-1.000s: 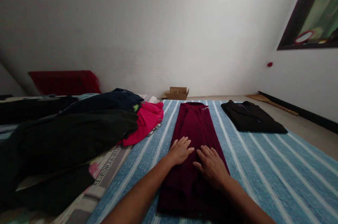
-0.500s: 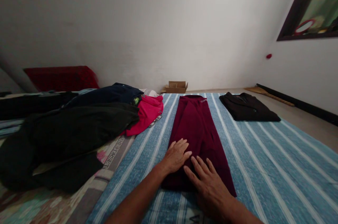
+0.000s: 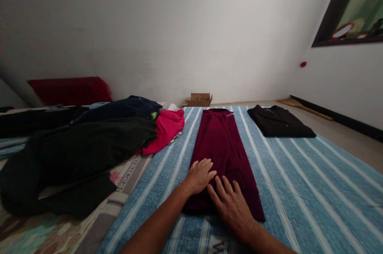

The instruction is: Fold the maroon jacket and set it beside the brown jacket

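A maroon garment [image 3: 220, 138], folded into a long narrow shape, lies on the blue striped bed sheet [image 3: 287, 198]. My left hand [image 3: 200, 175] rests flat on its near left part, fingers stretched out. Just to the right, my right hand [image 3: 231, 202] lies on the near part with its fingers spread. The two hands almost meet at the thumbs. Small pale lettering shows near the garment's far end. Part of the near edge is hidden under my right hand.
A folded dark brown garment [image 3: 279, 121] lies at the far right of the sheet. On the left are a dark green garment [image 3: 89, 146], a navy one [image 3: 119, 109] and a pink one [image 3: 169, 128], loosely piled. A cardboard box [image 3: 200, 99] stands by the wall.
Both hands stay nearly in place on the maroon garment. Its near right edge sits slightly further left, along with a small shift of the whole view.
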Available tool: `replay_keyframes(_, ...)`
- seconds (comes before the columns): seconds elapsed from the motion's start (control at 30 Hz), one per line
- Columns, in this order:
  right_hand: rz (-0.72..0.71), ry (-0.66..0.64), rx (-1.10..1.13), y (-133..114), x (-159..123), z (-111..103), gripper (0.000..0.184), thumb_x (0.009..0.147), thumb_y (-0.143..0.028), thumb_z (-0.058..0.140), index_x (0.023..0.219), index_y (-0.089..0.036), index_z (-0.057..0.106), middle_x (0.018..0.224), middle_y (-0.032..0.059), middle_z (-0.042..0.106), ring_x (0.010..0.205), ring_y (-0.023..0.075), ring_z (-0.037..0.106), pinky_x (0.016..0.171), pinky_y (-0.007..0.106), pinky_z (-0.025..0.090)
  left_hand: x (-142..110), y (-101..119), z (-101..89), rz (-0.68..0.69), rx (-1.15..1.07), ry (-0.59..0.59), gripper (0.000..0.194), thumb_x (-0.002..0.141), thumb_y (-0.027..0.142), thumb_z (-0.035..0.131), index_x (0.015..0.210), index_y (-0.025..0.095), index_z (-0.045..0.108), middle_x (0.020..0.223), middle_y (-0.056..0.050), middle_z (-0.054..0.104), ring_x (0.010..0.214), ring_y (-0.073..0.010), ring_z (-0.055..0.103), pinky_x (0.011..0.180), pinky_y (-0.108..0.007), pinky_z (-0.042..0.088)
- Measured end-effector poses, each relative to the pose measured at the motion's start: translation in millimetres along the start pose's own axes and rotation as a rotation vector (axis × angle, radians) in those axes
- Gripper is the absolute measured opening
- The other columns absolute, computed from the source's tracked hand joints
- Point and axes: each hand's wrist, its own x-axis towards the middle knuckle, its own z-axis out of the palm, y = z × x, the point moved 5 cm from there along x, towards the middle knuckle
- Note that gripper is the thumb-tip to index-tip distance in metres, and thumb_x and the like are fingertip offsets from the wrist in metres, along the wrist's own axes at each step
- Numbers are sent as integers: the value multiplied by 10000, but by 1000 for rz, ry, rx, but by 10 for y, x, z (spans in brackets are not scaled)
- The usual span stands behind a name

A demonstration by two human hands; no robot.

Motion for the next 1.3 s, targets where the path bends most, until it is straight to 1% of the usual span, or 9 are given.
replay_keyframes(0.23, -59, 34, -96, -33, 60, 46, 462, 854, -146, 457, 1314, -175, 421, 1294, 197, 488, 1119, 393, 501, 798, 555, 467, 7, -35, -27, -21, -10, 0, 463, 913, 384, 326, 1298, 162, 454, 1406, -104, 412, 1324, -210, 318, 1085, -448, 220)
replay_keyframes(0.37, -96, -35, -83, 23, 145, -20, 469, 833, -114, 472, 1296, -177, 431, 1258, 172, 525, 1082, 362, 534, 755, 489, 506, -61, -7, -108, -22, -76, 57, 454, 901, 365, 378, 1288, 147, 473, 1365, -112, 464, 1294, -208, 371, 1084, -424, 257)
replay_keyframes(0.5, -104, -134, -36, 101, 261, -139, 417, 833, -100, 471, 1245, -168, 476, 1205, 157, 566, 1001, 311, 584, 700, 400, 529, -306, 45, -291, 41, -152, 94, 464, 871, 386, 453, 1288, 186, 483, 1346, -88, 492, 1278, -203, 396, 1103, -418, 238)
replay_keyframes(0.63, -90, -160, 39, 169, 332, -220, 410, 838, -104, 458, 1237, -195, 479, 1171, 128, 586, 908, 244, 614, 659, 319, 518, -655, 8, -390, 162, -178, -47, 735, 742, 537, 600, 1366, 216, 382, 1418, -92, 395, 1322, -238, 323, 1108, -444, 219)
replay_keyframes(0.73, -90, -156, 53, 182, 342, -218, 433, 831, -102, 454, 1250, -209, 466, 1150, 120, 593, 874, 226, 614, 624, 292, 500, -828, -62, -346, 185, -75, -52, 885, 657, 499, 692, 1407, 240, 300, 1454, -96, 327, 1345, -280, 264, 1101, -506, 196)
replay_keyframes(0.9, -88, -154, 27, 154, 339, -192, 402, 840, -115, 460, 1231, -209, 464, 1116, 109, 602, 849, 215, 610, 612, 278, 488, -824, -53, -74, 160, 145, 71, 766, 674, 79, 515, 1401, 219, 317, 1450, -85, 331, 1341, -261, 275, 1091, -522, 229)
replay_keyframes(1.03, -118, -170, 48, 166, 364, -217, 372, 847, -110, 455, 1208, -198, 469, 1037, 85, 624, 807, 204, 621, 573, 266, 482, -744, -19, 42, 166, 196, 120, 728, 646, 1, 384, 1360, 142, 396, 1412, -123, 385, 1310, -251, 340, 1068, -487, 311)
replay_keyframes(1.17, -175, -224, 96, 251, 456, -369, 337, 851, -89, 414, 1156, -213, 484, 924, 39, 644, 707, 185, 630, 525, 258, 453, -693, 8, -70, 193, 171, 133, 738, 632, 2, 376, 1351, 167, 412, 1378, -104, 445, 1270, -234, 405, 1046, -450, 364)
replay_keyframes(1.3, -200, -250, 124, 381, 563, -692, 374, 831, -55, 377, 1135, -236, 499, 879, 22, 651, 684, 157, 632, 522, 236, 414, -660, 114, -345, 170, 173, 156, 698, 670, 13, 380, 1346, 186, 418, 1355, -85, 481, 1249, -220, 434, 1055, -424, 359)
